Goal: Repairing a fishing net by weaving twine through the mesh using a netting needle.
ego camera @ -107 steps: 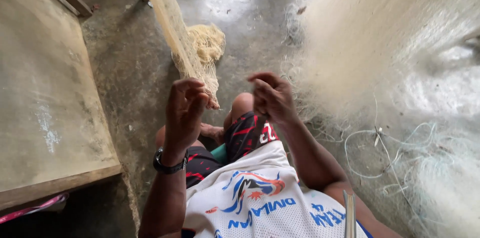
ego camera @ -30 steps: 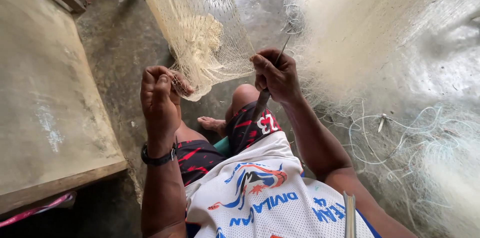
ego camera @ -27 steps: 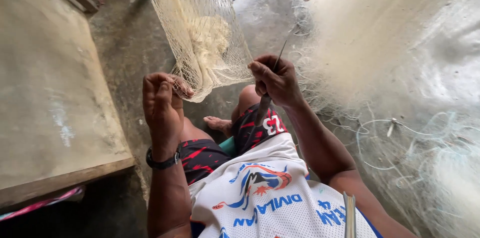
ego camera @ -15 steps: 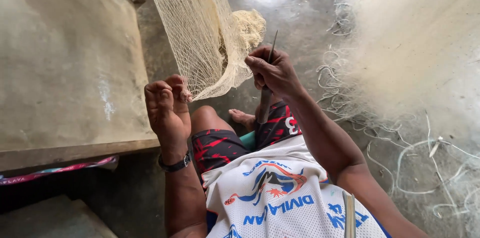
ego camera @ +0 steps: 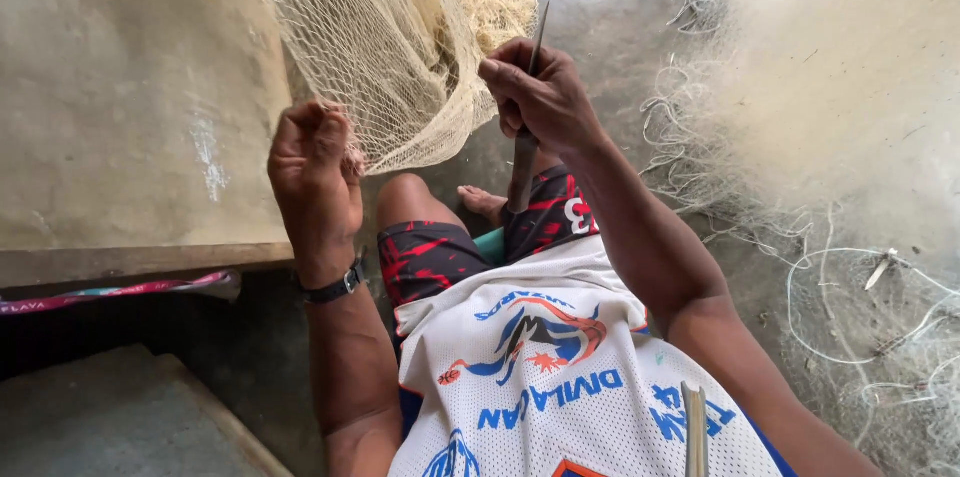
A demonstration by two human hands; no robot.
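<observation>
A cream-coloured fishing net (ego camera: 385, 47) hangs stretched in front of me, running up and away to the top of the view. My left hand (ego camera: 315, 172) is closed on the net's lower edge, pulling it taut. My right hand (ego camera: 540, 97) grips a long, thin, dark netting needle (ego camera: 527, 142) that points up beside the net. Both hands are raised above my knees, and I sit with my legs folded, one bare foot (ego camera: 487, 203) showing between them.
A pale wooden board (ego camera: 130, 117) lies at my left, with a dark gap and a step below it. A big heap of fine white netting and loose cord (ego camera: 850, 137) covers the wet concrete floor at my right.
The net, at first bunched along a plank, is now spread and stretched. My view has shifted left and closer. Both hands have risen, and the needle now stands upright in the right hand.
</observation>
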